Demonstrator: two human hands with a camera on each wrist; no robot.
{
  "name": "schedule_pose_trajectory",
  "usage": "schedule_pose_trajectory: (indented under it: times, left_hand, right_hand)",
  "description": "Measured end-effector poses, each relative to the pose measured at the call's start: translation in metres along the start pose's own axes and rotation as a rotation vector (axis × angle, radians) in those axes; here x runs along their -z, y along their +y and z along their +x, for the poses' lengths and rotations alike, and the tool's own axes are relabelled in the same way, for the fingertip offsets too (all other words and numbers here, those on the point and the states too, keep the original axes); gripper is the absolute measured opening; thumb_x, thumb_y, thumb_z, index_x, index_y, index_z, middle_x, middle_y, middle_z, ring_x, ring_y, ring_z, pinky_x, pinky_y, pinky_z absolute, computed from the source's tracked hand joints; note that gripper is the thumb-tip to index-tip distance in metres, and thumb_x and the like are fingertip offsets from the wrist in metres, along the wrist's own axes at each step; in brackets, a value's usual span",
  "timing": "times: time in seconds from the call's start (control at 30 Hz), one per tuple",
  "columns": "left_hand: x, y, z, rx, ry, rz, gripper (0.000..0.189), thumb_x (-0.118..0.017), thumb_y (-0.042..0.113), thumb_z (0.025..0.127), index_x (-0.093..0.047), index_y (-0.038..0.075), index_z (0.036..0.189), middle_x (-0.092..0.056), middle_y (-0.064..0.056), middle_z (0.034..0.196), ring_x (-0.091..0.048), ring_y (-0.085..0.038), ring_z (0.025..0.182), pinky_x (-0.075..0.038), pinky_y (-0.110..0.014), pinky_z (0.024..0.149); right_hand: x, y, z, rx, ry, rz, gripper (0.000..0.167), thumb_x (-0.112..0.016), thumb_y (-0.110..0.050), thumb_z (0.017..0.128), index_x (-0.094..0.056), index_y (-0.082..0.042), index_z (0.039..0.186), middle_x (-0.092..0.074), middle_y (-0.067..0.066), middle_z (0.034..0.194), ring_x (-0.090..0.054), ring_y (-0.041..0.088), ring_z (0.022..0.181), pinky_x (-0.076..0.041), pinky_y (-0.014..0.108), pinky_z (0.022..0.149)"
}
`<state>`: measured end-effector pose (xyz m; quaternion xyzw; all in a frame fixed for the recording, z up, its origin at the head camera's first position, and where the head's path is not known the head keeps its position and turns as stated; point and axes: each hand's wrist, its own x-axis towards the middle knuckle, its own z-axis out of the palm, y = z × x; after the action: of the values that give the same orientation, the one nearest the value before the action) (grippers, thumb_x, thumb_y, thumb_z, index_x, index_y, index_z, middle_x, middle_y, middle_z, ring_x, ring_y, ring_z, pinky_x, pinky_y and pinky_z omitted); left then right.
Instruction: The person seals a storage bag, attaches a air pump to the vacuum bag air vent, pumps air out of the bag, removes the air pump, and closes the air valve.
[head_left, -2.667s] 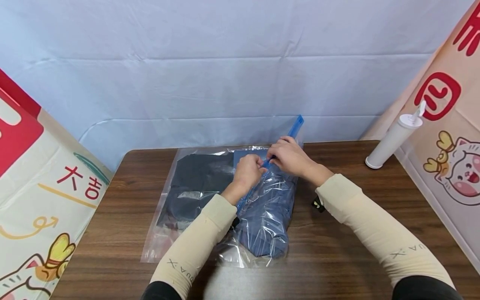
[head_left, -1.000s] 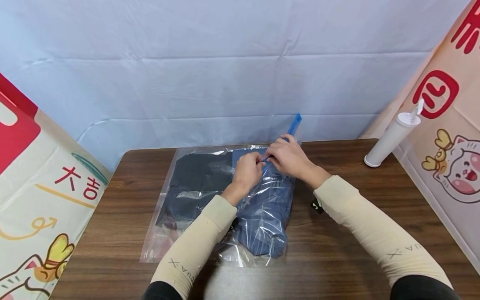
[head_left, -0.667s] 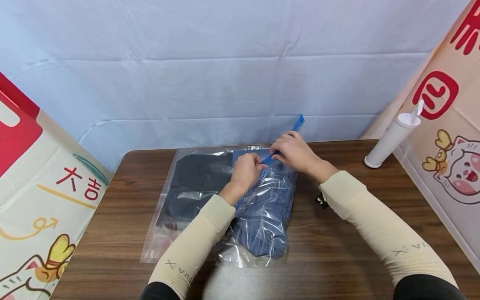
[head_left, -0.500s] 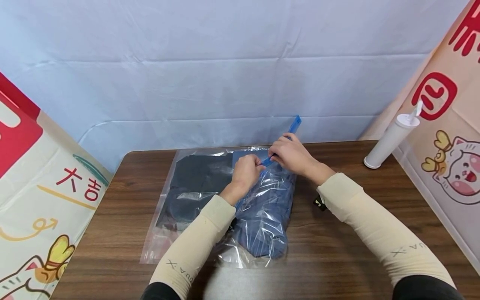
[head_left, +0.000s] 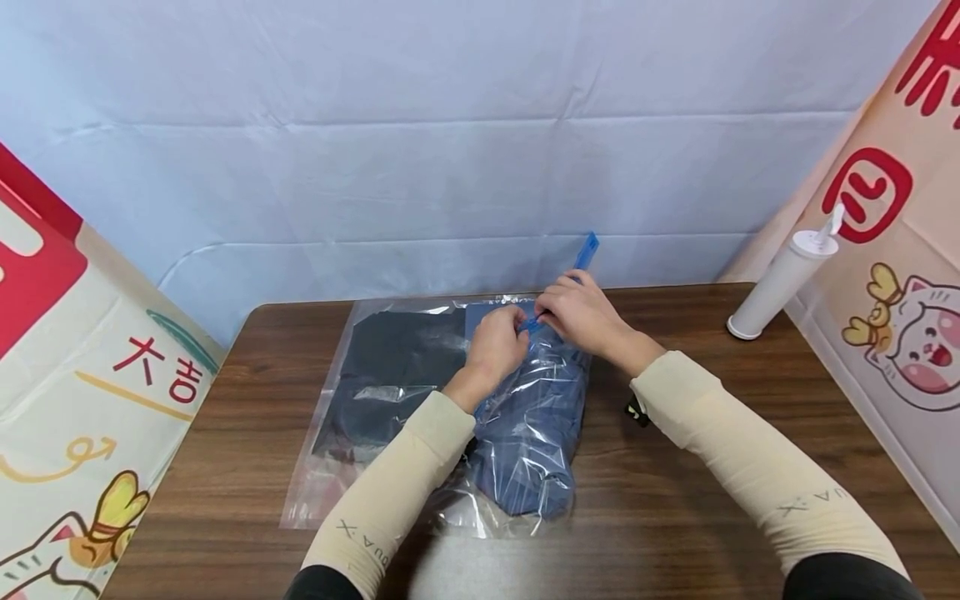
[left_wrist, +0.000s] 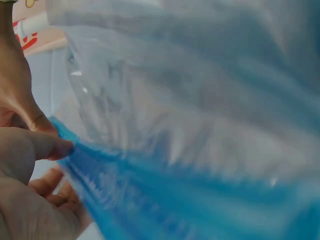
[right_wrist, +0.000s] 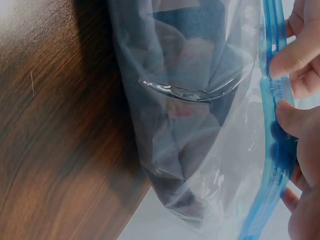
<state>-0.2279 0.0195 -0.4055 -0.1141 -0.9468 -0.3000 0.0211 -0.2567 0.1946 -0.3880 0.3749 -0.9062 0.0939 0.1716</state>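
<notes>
A clear zip bag lies on the table with folded blue-grey clothing inside. Its blue zip strip runs diagonally, its far end sticking up past the table's back edge. My left hand pinches this strip between thumb and fingers. Just beyond it, my right hand pinches the strip too, the hands almost touching. In the right wrist view both thumbs press on the blue zip strip. Dark clothing lies under clear plastic to the left; whether it shares the same bag I cannot tell.
A white cylinder with a handle on top, resembling a hand pump, stands at the table's back right. A small black object shows beside the right cuff. A pale cloth backdrop hangs behind the wooden table.
My right hand moved a little away up the strip, then came back close to my left hand. My left hand has stayed nearly in place. Both have kept hold of the strip.
</notes>
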Motion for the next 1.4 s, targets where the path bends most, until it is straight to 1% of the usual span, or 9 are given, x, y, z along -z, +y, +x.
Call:
schedule_pose_trajectory:
  times: [0.1,0.33,0.53,0.77,0.97,1.1,1.17,1.23,1.4]
  left_hand:
    - [-0.001,0.000,0.000,-0.045,0.027,-0.013,0.013,-0.065,0.018,0.102,-0.072,0.008,0.107,-0.071,-0.004,0.097,-0.065,-0.016,0.080,-0.054,-0.031,0.074]
    - [-0.007,-0.001,0.000,-0.105,0.063,0.073,0.013,-0.065,0.019,0.102,-0.071,0.009,0.097,-0.070,-0.004,0.091,-0.065,-0.017,0.077,-0.053,-0.030,0.069]
    - [-0.004,0.004,0.004,-0.084,0.068,0.089,0.013,-0.065,0.017,0.101,-0.070,0.012,0.091,-0.068,0.000,0.084,-0.063,-0.016,0.073,-0.051,-0.032,0.067]
    - [-0.001,0.015,0.011,-0.067,0.045,0.100,0.011,-0.066,0.020,0.102,-0.071,0.012,0.095,-0.070,0.000,0.091,-0.066,-0.016,0.082,-0.053,-0.033,0.073]
    - [-0.005,0.013,0.012,-0.074,0.104,0.094,0.012,-0.067,0.018,0.100,-0.070,0.012,0.090,-0.072,-0.002,0.091,-0.070,-0.022,0.088,-0.055,-0.037,0.078]
    - [-0.006,0.011,0.012,-0.072,0.145,0.081,0.011,-0.068,0.015,0.098,-0.071,0.010,0.089,-0.072,-0.004,0.089,-0.071,-0.024,0.088,-0.055,-0.039,0.077]
    - [-0.006,0.010,0.012,-0.067,0.140,0.091,0.010,-0.068,0.015,0.098,-0.071,0.010,0.089,-0.072,-0.003,0.089,-0.071,-0.023,0.088,-0.056,-0.039,0.077]
    - [-0.005,0.011,0.011,-0.069,0.120,0.100,0.011,-0.067,0.015,0.099,-0.070,0.010,0.090,-0.072,-0.003,0.090,-0.071,-0.022,0.088,-0.055,-0.039,0.077]
    - [-0.003,0.013,0.011,-0.060,0.088,0.116,0.011,-0.066,0.017,0.100,-0.068,0.011,0.091,-0.070,-0.002,0.090,-0.069,-0.020,0.086,-0.055,-0.037,0.076]
  right_hand:
    - [0.001,0.000,0.000,0.006,0.001,0.016,0.005,-0.075,-0.005,0.090,-0.074,-0.010,0.091,-0.073,0.004,0.094,-0.064,0.028,0.096,-0.034,0.054,0.111]
    - [0.006,0.004,0.001,0.042,-0.053,0.010,0.009,-0.077,-0.009,0.090,-0.073,-0.010,0.098,-0.074,0.004,0.097,-0.065,0.030,0.100,-0.036,0.054,0.110]
    - [0.009,0.010,0.001,0.061,-0.041,0.004,0.006,-0.076,-0.005,0.088,-0.073,-0.009,0.092,-0.071,0.005,0.093,-0.063,0.031,0.099,-0.038,0.054,0.106]
    - [0.008,0.012,0.000,0.029,0.002,0.008,0.005,-0.074,-0.002,0.088,-0.072,-0.007,0.088,-0.070,0.006,0.088,-0.063,0.030,0.093,-0.038,0.054,0.105]
    - [0.002,0.004,0.001,0.020,0.059,-0.036,0.009,-0.074,-0.002,0.087,-0.071,-0.009,0.084,-0.071,0.004,0.086,-0.063,0.028,0.091,-0.040,0.052,0.102]
    - [-0.002,0.004,0.002,0.028,0.088,-0.040,0.007,-0.075,-0.003,0.087,-0.072,-0.009,0.084,-0.072,0.005,0.087,-0.064,0.027,0.093,-0.041,0.051,0.102]
    - [0.000,0.006,0.003,0.032,0.077,-0.014,0.004,-0.077,-0.005,0.087,-0.074,-0.008,0.088,-0.073,0.006,0.089,-0.065,0.029,0.095,-0.040,0.053,0.102]
    - [0.004,0.010,0.002,0.026,0.051,0.000,0.008,-0.080,-0.009,0.087,-0.075,-0.007,0.094,-0.074,0.007,0.093,-0.064,0.030,0.099,-0.039,0.054,0.103]
    - [0.015,0.018,0.003,-0.003,-0.008,-0.030,0.015,-0.084,-0.014,0.086,-0.074,-0.010,0.096,-0.072,0.006,0.098,-0.061,0.032,0.107,-0.033,0.059,0.111]
